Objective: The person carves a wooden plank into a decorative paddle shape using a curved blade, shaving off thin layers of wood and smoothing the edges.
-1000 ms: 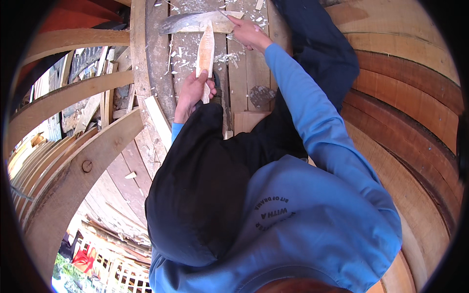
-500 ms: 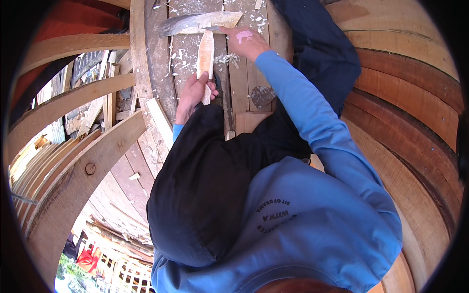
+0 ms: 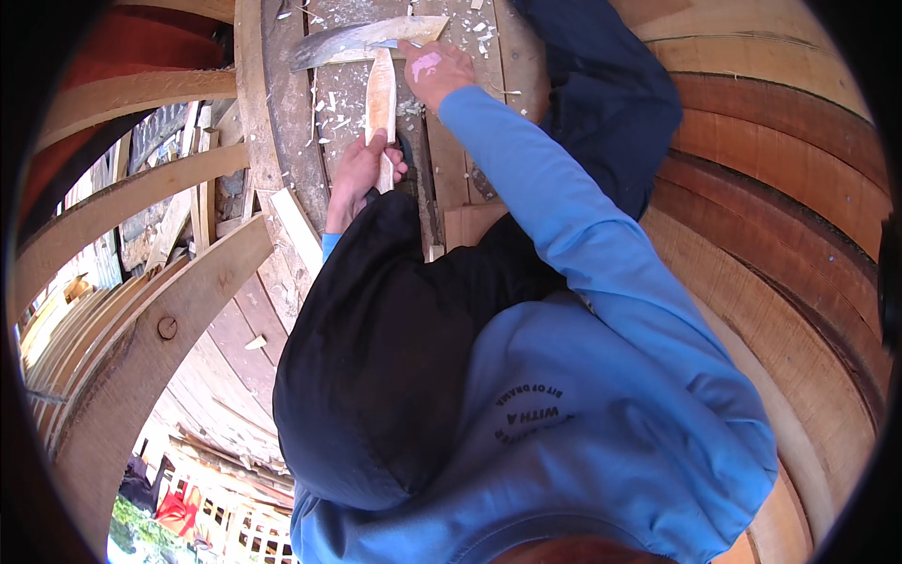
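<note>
Left hand (image 3: pixel 362 174) wrapped around the near end of a pale wooden stick (image 3: pixel 381 94), fingers closed on it; right hand (image 3: pixel 434 70) gripping the far end beside a long metal blade (image 3: pixel 343 42) — exact finger hold unclear. Stick lying on a worn plank (image 3: pixel 282 122), far and centre. Shavings (image 3: pixel 329 99) scattered around — carving seemingly well underway, stick already tapered and smooth, ends left rough.

Left hand (image 3: pixel 362 174) grips a wooden piece (image 3: pixel 381 103); right hand (image 3: pixel 434 70) holds an adze (image 3: pixel 362 39).
</note>
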`<state>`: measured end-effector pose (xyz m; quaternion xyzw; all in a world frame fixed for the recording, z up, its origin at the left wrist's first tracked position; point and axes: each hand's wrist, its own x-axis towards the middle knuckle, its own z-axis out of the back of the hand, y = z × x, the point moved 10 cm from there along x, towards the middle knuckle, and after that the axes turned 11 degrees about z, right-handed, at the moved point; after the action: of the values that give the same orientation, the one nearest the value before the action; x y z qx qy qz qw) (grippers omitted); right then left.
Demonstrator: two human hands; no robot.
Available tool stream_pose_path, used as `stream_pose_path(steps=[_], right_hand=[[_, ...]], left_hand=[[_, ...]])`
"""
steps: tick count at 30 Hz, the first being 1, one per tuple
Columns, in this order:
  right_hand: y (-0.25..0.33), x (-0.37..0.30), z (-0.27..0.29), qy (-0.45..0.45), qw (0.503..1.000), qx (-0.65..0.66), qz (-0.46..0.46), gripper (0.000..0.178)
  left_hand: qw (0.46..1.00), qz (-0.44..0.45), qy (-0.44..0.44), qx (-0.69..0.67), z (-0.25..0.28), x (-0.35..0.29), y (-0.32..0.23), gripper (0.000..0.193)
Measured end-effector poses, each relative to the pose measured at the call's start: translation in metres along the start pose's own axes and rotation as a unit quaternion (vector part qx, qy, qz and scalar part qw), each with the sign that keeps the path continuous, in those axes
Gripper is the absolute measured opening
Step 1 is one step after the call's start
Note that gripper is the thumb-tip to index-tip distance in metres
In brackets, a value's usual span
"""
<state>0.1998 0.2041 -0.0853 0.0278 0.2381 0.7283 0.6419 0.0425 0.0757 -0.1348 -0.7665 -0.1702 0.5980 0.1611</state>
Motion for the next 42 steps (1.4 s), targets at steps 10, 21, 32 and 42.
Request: stream_pose_path(steps=[10,21,32,42], right_hand=[[-0.037,0.017,-0.034,0.161,0.943,0.284,-0.062,0.06],[-0.045,-0.012,-0.045,0.058,0.669,0.732,-0.12,0.052],[-0.048,-0.02,-0.023,0.051,0.684,0.723,-0.083,0.062],[-0.012,-0.012,0.063,-0.083,0.686,0.72,0.067,0.083]], left_hand=[[0.999,0.024,0.016,-0.037,0.003,0.005,0.009,0.026],[0.998,-0.025,0.05,-0.035,-0.011,-0.013,-0.01,0.023],[0.968,-0.186,0.151,-0.072,-0.036,-0.052,-0.048,0.023],[0.966,-0.256,0.035,0.006,-0.023,-0.058,-0.057,0.023]])
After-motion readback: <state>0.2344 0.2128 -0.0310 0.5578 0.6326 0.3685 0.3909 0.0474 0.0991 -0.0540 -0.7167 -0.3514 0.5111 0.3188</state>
